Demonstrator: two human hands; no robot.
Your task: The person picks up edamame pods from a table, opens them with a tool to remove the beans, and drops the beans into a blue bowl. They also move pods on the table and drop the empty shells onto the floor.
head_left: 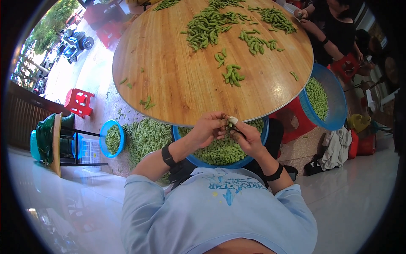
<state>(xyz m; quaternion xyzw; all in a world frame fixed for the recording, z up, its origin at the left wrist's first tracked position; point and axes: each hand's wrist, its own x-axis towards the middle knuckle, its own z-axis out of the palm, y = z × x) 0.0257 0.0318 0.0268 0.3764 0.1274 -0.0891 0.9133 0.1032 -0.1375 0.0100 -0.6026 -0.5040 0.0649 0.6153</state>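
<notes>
Holds a small green pod-like piece [231,125], partly hidden, pinched between the bent fingers of the left hand [210,129] and right hand [250,137], by the 6 o'clock edge of a round, wood-grained bench [169,80]. Wears a white cover [233,120] at the apparent tip of the right thumb, probably as protection against wear. Works above a round blue plastic basin [190,160] filled with loose pale-green beans [222,154], apparently to catch anything dropping from the grip. Has heaps of slim green pods [207,29] toward the bench's 12 o'clock, with a smaller cluster [232,75] nearer the hands, seemingly for easy reach. Has, at 9 o'clock from the hands, a floor pile of green pods or husks [146,139], too small to tell which, and beyond it a small blue basin [122,142]. Shows, between 2 and 3 o'clock, a wide blue plastic basket [343,101] of green beans, well apart, likely clear of the elbow.
</notes>
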